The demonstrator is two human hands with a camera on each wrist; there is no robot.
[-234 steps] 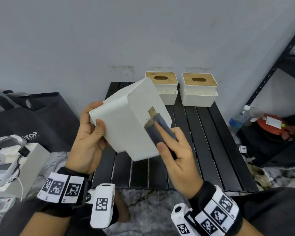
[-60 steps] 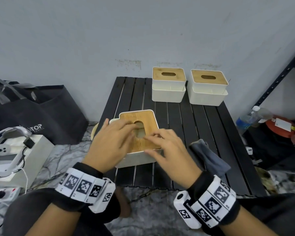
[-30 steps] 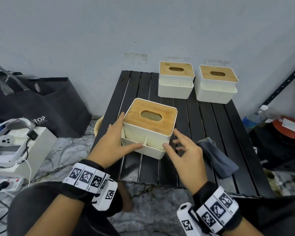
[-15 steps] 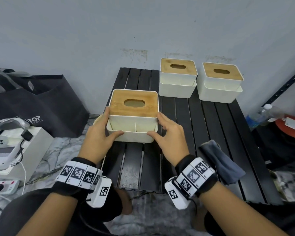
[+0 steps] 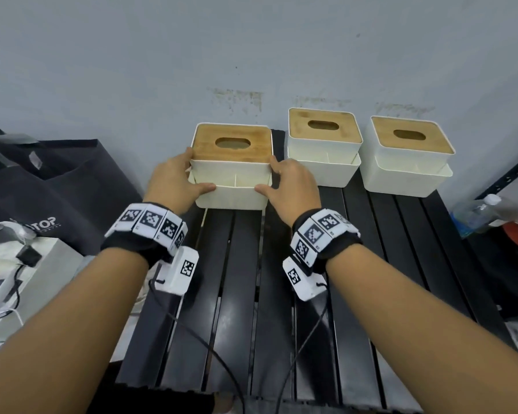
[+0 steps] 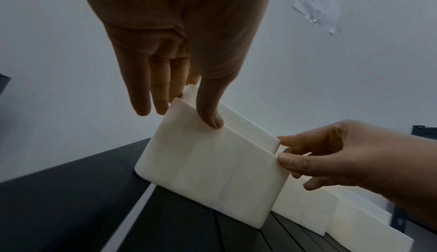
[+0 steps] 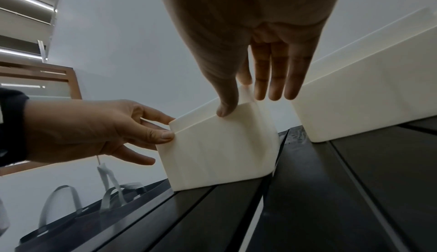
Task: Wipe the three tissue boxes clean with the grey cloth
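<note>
Both hands, left hand [image 5: 174, 177] and right hand [image 5: 293, 180], are clamping the leftmost tissue box [image 5: 232, 171] at the slatted table [image 5: 356, 294] back-left edge, risking tipping it off if nudged leftward.

Left tissue box [image 5: 232, 171] pushed back beside the other two, grey cloth out of view.

Three upright tissue boxes [image 5: 232, 171], seemingly aligned
</note>
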